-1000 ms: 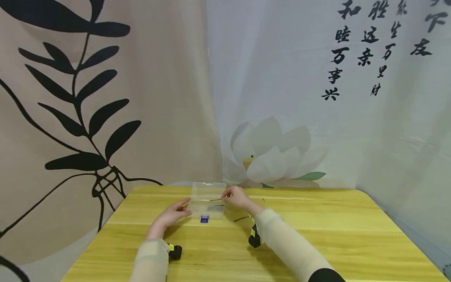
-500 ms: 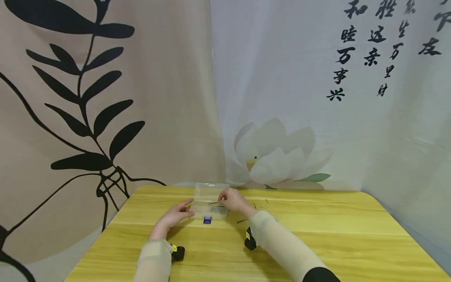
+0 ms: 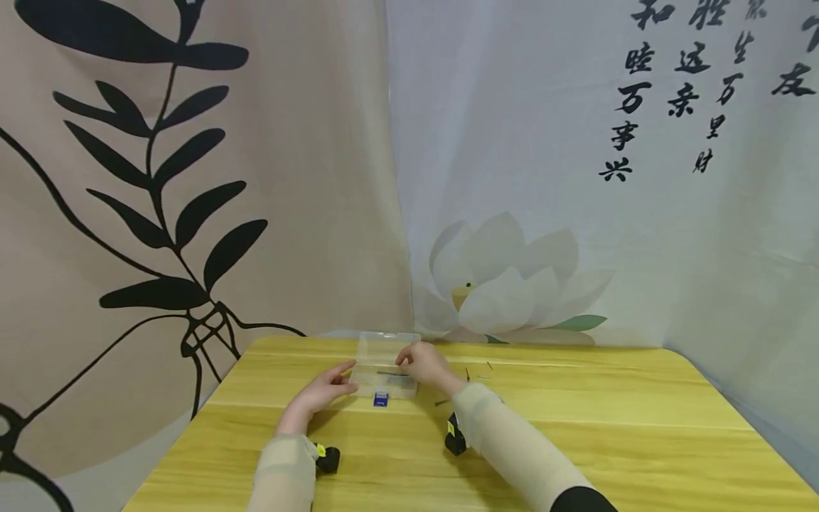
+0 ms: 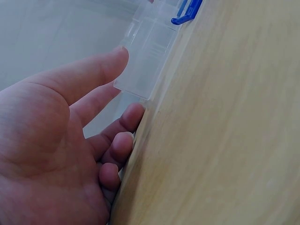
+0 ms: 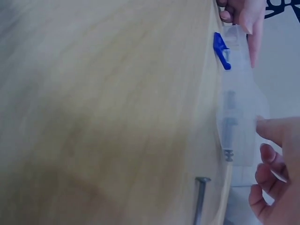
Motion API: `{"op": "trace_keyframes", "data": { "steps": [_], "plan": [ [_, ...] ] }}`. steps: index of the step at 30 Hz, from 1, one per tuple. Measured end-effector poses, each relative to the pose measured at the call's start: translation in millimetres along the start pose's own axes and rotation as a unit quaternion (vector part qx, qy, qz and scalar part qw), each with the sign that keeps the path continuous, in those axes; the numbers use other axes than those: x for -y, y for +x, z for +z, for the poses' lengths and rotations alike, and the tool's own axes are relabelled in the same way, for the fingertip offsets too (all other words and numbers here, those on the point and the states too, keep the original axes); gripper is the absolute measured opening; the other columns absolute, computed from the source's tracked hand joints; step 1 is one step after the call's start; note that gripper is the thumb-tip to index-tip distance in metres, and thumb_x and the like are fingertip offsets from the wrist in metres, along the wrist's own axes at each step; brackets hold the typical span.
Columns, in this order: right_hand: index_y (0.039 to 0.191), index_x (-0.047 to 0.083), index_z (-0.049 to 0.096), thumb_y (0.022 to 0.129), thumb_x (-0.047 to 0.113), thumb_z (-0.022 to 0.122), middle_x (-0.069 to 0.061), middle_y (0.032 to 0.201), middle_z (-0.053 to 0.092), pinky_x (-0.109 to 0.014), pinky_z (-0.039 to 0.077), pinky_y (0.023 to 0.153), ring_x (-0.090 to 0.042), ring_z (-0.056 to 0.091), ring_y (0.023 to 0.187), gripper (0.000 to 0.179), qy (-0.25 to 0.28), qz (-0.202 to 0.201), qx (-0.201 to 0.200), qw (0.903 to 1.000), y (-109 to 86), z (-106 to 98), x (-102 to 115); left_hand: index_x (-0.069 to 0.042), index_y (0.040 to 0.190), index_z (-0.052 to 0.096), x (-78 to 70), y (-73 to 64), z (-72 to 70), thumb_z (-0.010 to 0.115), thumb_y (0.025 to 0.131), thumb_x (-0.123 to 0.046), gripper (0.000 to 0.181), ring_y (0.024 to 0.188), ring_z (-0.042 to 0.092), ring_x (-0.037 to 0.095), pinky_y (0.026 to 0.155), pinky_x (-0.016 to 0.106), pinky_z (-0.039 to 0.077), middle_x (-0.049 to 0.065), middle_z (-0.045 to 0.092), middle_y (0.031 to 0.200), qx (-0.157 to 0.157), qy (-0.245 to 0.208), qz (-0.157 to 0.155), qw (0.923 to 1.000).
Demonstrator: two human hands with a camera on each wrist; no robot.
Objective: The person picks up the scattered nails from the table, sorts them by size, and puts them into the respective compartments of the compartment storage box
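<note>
A clear plastic box (image 3: 365, 391) with a blue latch (image 3: 380, 399) stands near the table's back edge, its lid (image 3: 387, 345) raised. My left hand (image 3: 316, 395) holds its left end, thumb toward the front and index finger behind. Over the box's right part is my right hand (image 3: 425, 363), its fingers loosely bent with nothing visible between them in the right wrist view. Just below those fingertips, a thin dark nail (image 3: 390, 373) lies within the box. More metal pieces (image 5: 228, 154) show through its wall. A flat-headed nail (image 5: 200, 199) lies on the table beside it.
Several small nails (image 3: 468, 374) lie on the wooden table (image 3: 576, 427) right of the box, partly behind the right wrist. Black wrist cameras hang under both forearms. A printed curtain (image 3: 307, 178) hangs behind the back edge.
My right hand has moved slightly left and let go of the nail, which now lies lower, in the box. The left hand stays at the box's left end. The head view has shifted slightly left.
</note>
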State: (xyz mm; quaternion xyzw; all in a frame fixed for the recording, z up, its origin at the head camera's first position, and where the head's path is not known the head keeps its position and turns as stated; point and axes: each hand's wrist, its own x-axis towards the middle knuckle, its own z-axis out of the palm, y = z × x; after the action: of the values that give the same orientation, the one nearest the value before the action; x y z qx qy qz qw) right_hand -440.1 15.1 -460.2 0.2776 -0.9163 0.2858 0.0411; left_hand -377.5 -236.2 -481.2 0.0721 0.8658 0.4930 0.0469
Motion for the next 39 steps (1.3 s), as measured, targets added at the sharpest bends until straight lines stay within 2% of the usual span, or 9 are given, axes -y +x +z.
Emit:
{"op": "trace_keyframes", "data": {
  "steps": [4, 8, 19, 27, 39],
  "plan": [
    [0.094, 0.008, 0.076, 0.088, 0.011, 0.069, 0.005, 0.079, 0.06, -0.027, 0.042, 0.06, -0.011, 0.049, 0.068, 0.01, 0.026, 0.001, -0.011, 0.9996, -6.1, -10, -1, -0.007, 0.148, 0.04, 0.0, -0.1, 0.4, 0.067, 0.092, -0.021, 0.063, 0.112, 0.049, 0.031, 0.098, 0.053, 0.038, 0.016, 0.054, 0.12, -0.001, -0.003, -0.003, 1.0],
    [0.095, 0.007, 0.076, 0.089, 0.011, 0.068, 0.003, 0.083, 0.062, -0.03, 0.043, 0.065, -0.012, 0.05, 0.074, 0.01, 0.03, -0.009, -0.021, 0.9993, -12.7, -21, -5, -0.007, 0.148, 0.04, 0.9, -1.0, -1.2, 0.067, 0.093, -0.021, 0.063, 0.115, 0.048, 0.032, 0.099, 0.054, 0.037, 0.018, 0.054, 0.124, -0.003, -0.005, -0.007, 1.0],
    [0.095, 0.005, 0.076, 0.09, 0.01, 0.068, 0.004, 0.086, 0.063, -0.031, 0.045, 0.068, -0.012, 0.051, 0.077, 0.01, 0.05, -0.023, -0.03, 0.998, -36.6, -41, -37, -0.006, 0.148, 0.038, 3.3, -5.4, -2.9, 0.066, 0.093, -0.022, 0.064, 0.12, 0.047, 0.037, 0.102, 0.057, 0.035, 0.023, 0.051, 0.13, 0.0, 0.009, -0.005, 0.9999],
    [0.096, 0.005, 0.075, 0.09, 0.007, 0.067, 0.003, 0.084, 0.061, -0.031, 0.044, 0.065, -0.014, 0.05, 0.076, 0.01, 0.072, -0.022, -0.022, 0.9969, -57.1, -57, -60, -0.008, 0.149, 0.038, 1.6, -7.3, -0.5, 0.066, 0.094, -0.024, 0.064, 0.12, 0.047, 0.036, 0.102, 0.057, 0.035, 0.022, 0.051, 0.129, 0.004, 0.009, -0.015, 0.9998],
    [0.096, 0.003, 0.075, 0.09, 0.002, 0.065, 0.001, 0.084, 0.063, -0.029, 0.043, 0.062, -0.013, 0.049, 0.072, 0.011, 0.066, 0.0, -0.014, 0.9977, -74.1, -70, -94, -0.008, 0.151, 0.035, -4.6, -2.9, 0.4, 0.064, 0.095, -0.024, 0.065, 0.119, 0.045, 0.035, 0.101, 0.054, 0.036, 0.022, 0.049, 0.13, 0.022, -0.004, -0.017, 0.9996]
  ]
}}
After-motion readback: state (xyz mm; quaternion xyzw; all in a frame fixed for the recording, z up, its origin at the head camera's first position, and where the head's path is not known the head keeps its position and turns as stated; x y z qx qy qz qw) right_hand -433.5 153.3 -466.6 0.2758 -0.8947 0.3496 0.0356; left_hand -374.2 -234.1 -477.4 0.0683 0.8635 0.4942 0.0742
